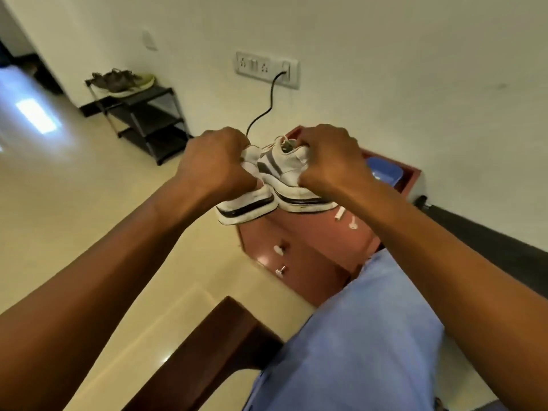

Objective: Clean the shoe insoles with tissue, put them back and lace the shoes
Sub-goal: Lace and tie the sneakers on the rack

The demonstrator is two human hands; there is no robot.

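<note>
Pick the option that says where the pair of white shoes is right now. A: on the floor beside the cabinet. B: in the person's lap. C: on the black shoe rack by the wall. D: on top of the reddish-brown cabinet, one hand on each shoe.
D: the white shoes sit on the reddish-brown cabinet, with the left hand and right hand each gripping one.

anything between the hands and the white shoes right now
Nothing visible. The left hand grips the left shoe and the right hand grips the right shoe, both directly at the collars, above the red cabinet.
</note>
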